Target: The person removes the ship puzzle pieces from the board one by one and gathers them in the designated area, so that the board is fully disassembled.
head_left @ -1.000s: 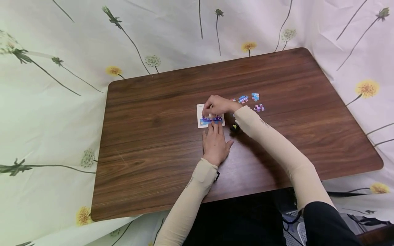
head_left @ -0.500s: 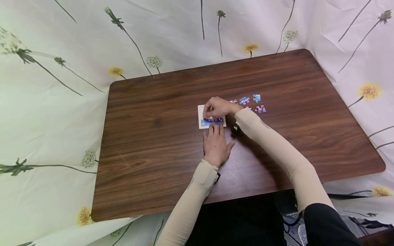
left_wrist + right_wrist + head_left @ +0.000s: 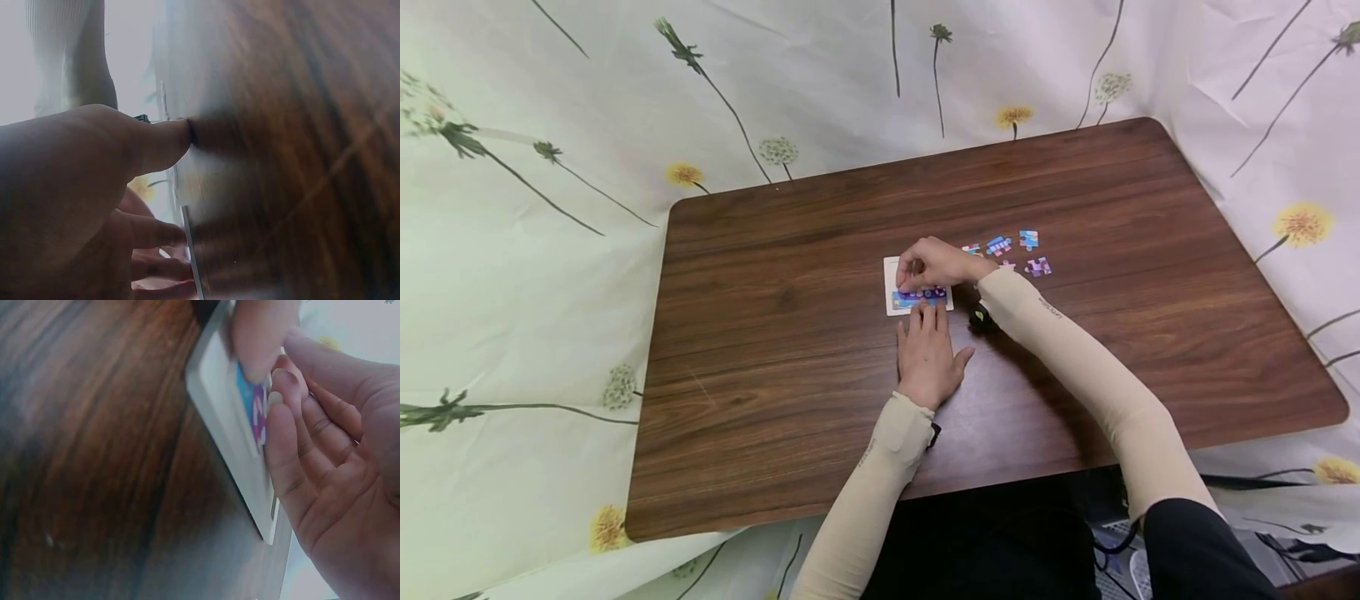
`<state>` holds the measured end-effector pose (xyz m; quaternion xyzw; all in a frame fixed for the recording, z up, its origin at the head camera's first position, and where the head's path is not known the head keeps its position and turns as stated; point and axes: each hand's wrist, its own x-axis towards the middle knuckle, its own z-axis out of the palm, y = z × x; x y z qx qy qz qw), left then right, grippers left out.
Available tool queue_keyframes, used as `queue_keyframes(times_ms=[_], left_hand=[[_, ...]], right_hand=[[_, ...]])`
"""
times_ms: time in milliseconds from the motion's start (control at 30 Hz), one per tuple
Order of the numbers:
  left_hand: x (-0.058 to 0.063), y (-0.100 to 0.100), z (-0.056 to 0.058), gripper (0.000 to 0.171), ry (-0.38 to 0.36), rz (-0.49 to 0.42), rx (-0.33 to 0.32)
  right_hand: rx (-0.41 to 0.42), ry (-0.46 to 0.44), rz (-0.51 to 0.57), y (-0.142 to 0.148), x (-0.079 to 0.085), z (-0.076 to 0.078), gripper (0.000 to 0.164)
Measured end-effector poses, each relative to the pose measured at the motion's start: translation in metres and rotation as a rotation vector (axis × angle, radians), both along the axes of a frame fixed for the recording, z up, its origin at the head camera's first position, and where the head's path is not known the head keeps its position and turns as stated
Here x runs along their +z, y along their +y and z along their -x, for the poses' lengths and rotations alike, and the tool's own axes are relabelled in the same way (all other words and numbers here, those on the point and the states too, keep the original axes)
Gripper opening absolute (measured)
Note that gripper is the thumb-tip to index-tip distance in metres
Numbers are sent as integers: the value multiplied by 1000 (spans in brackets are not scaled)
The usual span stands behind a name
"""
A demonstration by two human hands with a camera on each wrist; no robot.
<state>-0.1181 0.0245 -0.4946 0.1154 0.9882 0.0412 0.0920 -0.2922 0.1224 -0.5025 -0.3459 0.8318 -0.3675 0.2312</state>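
Note:
A small white-framed jigsaw board (image 3: 891, 268) lies mid-table, with blue and purple puzzle pieces (image 3: 934, 294) along its near side. My left hand (image 3: 927, 357) lies flat in front, straight fingertips pressing on the board's near edge. From the right, my right hand (image 3: 934, 262) reaches over the board, thumb and fingers curled down and pinching at a purple puzzle piece at the row's left end. The right wrist view shows its fingertips against a blue-and-purple piece (image 3: 256, 415) in the frame. The right hand hides the board's upper part.
Several loose puzzle pieces (image 3: 1037, 266) lie right of the board, some partly behind the right forearm. A small black object (image 3: 981, 317) shows under the right wrist. The wooden table (image 3: 760, 333) meets a flower-print cloth (image 3: 850, 75) at the back.
The view has shifted slightly. Both hands stay at the board, the left one still; the right fingertips move only a little over the row of pieces.

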Motion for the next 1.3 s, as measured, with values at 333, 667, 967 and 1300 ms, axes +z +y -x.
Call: queue_keyframes(times_ms=[333,667,967,1300], left_hand=[[-1,0,1,91,8,14,-2],[-1,0,0,92,26,11,-8],[-2,1,0,92,49,22,-10],[-4,-1,0,92,53,24,-9]], right_hand=[[34,-17,36,3,-3,0,5],[80,-80,69,5,-2,3,10],[103,-109,105,9,-4,7,11],[118,-114,167,12,-8,7,10]])
